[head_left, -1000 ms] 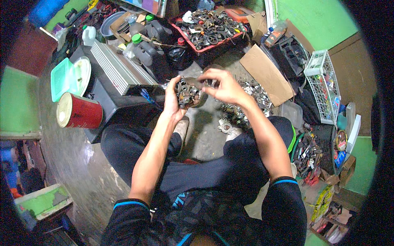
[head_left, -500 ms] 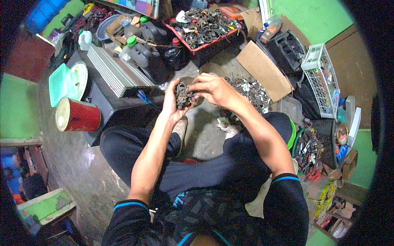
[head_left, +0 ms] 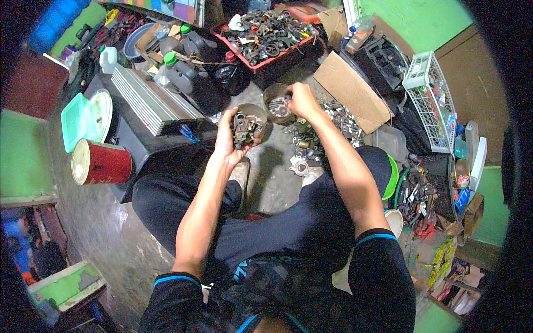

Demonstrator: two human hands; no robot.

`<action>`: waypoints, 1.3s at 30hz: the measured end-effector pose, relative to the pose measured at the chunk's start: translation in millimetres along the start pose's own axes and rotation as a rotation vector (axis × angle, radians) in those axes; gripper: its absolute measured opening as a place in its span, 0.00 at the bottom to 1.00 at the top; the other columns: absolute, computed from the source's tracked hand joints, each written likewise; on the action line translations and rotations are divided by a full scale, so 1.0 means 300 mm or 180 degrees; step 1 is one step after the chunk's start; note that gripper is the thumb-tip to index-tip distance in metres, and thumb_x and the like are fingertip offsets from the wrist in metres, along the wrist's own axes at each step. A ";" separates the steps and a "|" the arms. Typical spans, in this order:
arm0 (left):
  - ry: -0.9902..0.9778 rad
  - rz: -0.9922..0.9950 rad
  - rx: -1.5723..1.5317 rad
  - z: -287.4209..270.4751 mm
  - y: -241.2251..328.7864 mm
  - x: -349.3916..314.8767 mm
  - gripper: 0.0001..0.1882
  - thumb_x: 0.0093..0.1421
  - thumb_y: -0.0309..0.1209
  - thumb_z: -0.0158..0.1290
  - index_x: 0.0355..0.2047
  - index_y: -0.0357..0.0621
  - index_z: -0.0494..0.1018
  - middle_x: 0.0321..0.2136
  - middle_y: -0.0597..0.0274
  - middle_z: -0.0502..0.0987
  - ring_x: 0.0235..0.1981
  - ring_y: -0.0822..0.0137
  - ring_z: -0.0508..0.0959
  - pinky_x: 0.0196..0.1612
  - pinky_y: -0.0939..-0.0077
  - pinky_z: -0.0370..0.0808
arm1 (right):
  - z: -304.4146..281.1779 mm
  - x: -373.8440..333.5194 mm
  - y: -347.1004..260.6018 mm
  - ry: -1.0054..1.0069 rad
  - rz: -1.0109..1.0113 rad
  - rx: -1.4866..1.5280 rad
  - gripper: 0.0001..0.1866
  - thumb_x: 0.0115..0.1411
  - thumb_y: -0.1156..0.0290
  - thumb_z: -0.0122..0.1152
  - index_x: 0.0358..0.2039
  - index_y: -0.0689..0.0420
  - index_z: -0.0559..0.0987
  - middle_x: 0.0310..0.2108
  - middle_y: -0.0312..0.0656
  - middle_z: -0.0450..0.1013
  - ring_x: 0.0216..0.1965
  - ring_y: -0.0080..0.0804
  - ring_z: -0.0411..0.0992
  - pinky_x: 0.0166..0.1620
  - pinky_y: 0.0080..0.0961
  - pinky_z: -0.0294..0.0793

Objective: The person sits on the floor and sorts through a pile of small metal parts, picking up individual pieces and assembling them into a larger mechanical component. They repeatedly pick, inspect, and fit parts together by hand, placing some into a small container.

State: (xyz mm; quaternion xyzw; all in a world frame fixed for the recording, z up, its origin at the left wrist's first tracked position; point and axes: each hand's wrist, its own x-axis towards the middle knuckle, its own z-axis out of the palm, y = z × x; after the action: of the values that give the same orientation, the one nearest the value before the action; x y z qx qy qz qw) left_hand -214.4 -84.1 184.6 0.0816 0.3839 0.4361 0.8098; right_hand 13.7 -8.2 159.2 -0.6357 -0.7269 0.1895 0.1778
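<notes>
My left hand (head_left: 226, 140) is palm up with its fingers curled round a handful of small metal parts (head_left: 242, 132). The parts overlap a round tin (head_left: 263, 115); I cannot tell whether they touch it. A second round tin (head_left: 270, 114), with metal pieces in it, is just right of the first. My right hand (head_left: 303, 101) is at this tin's right rim, fingers pinched together; what they hold is too small to make out. Below it, a loose pile of metal parts (head_left: 338, 123) spreads over the floor, with a flanged metal piece (head_left: 298, 166) at its near end.
A red crate (head_left: 255, 67) heaped with metal parts stands at the back. Cardboard (head_left: 352, 91) lies right of the pile. To the left are a ribbed metal panel (head_left: 147, 100), dark jugs (head_left: 191, 77) and a red can (head_left: 108, 161). A white basket (head_left: 430, 102) stands far right.
My right hand has left the parts in my left hand and moved away and to the right, to the second tin. My left hand still holds its handful, nearly in place.
</notes>
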 end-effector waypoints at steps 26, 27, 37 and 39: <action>0.0057 0.0655 0.0018 0.004 -0.011 -0.002 0.20 0.62 0.49 0.45 0.38 0.43 0.68 0.27 0.61 0.75 0.22 0.66 0.77 0.21 0.67 0.79 | -0.137 -0.213 -0.323 -0.0161 -0.1787 0.1373 0.16 0.44 0.74 0.70 0.36 0.60 0.81 0.32 0.45 0.76 0.36 0.41 0.75 0.42 0.30 0.73; 0.0036 0.0654 0.0039 0.009 -0.012 -0.001 0.20 0.62 0.49 0.44 0.38 0.44 0.68 0.27 0.61 0.75 0.22 0.66 0.77 0.21 0.67 0.79 | -0.128 -0.210 -0.316 -0.0141 -0.1802 0.1378 0.15 0.44 0.74 0.70 0.36 0.60 0.81 0.32 0.45 0.76 0.36 0.42 0.75 0.41 0.31 0.73; 0.0446 0.1001 0.0407 -0.051 -0.013 0.046 0.22 0.63 0.50 0.41 0.35 0.43 0.71 0.23 0.58 0.77 0.20 0.62 0.77 0.25 0.65 0.76 | -0.069 -0.159 -0.304 0.0779 -0.1876 0.1042 0.11 0.48 0.77 0.62 0.35 0.63 0.79 0.31 0.49 0.76 0.34 0.45 0.75 0.37 0.34 0.74; 0.0246 0.0844 0.0365 -0.036 0.018 0.005 0.23 0.63 0.50 0.41 0.34 0.41 0.71 0.24 0.57 0.77 0.21 0.62 0.77 0.25 0.66 0.76 | -0.127 -0.126 -0.294 0.0630 -0.1404 0.1205 0.11 0.50 0.75 0.62 0.35 0.64 0.79 0.32 0.50 0.76 0.35 0.46 0.76 0.38 0.32 0.74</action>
State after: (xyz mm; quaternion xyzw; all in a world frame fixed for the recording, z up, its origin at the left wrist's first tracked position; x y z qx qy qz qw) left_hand -224.7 -81.8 178.8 0.1609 0.4250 0.5194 0.7237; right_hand -38.0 -54.4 235.8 -0.4335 -0.7783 0.2155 0.3999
